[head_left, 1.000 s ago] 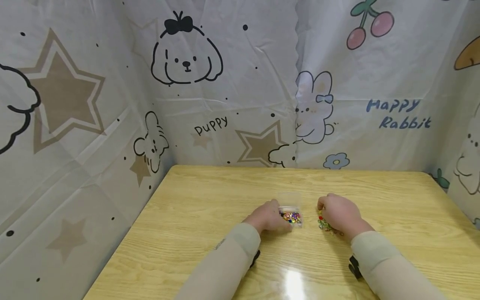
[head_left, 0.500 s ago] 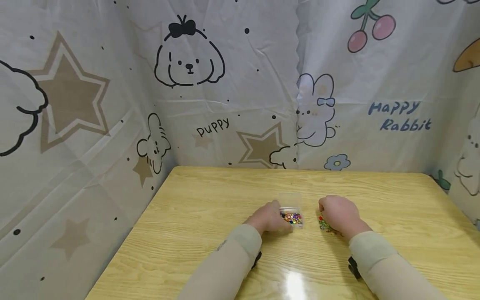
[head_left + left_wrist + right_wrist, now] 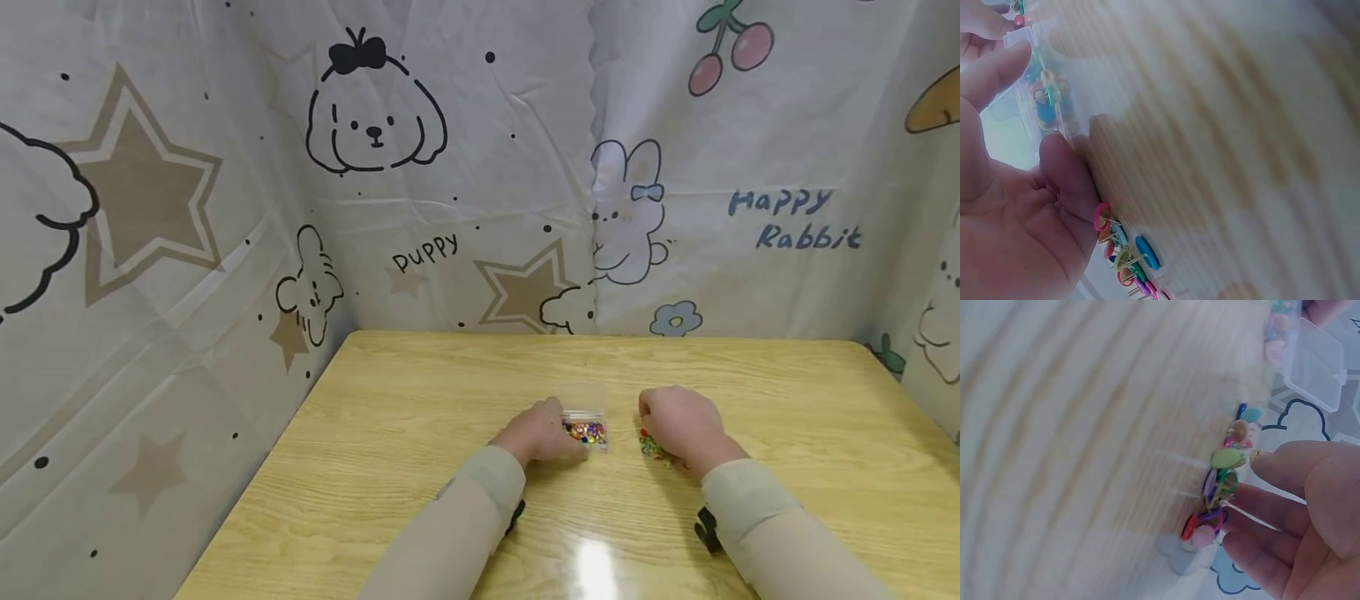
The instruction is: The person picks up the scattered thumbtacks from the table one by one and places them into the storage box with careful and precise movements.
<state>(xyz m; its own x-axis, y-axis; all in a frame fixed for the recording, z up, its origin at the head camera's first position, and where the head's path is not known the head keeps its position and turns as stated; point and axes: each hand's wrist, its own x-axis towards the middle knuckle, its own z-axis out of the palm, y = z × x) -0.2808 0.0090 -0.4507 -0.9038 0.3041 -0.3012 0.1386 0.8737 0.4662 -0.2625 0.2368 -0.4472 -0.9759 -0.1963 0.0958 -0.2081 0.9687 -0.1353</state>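
Observation:
A small clear plastic box holds many-coloured thumbtacks, its lid swung back. My left hand grips the box from its left side, thumb and finger around it. To the right lies a loose pile of thumbtacks, their round heads and metal pins plain in the right wrist view. My right hand is over this pile, fingertips right at the tacks. A small gold-coloured piece shows at one fingertip; I cannot tell whether it is pinched.
More loose thumbtacks lie beside my left hand in the left wrist view, hidden from the head view. The wooden table meets printed cloth walls at the back and sides.
Both hands stay almost where they were, left on the box and right at the pile. The head view shifts slightly.

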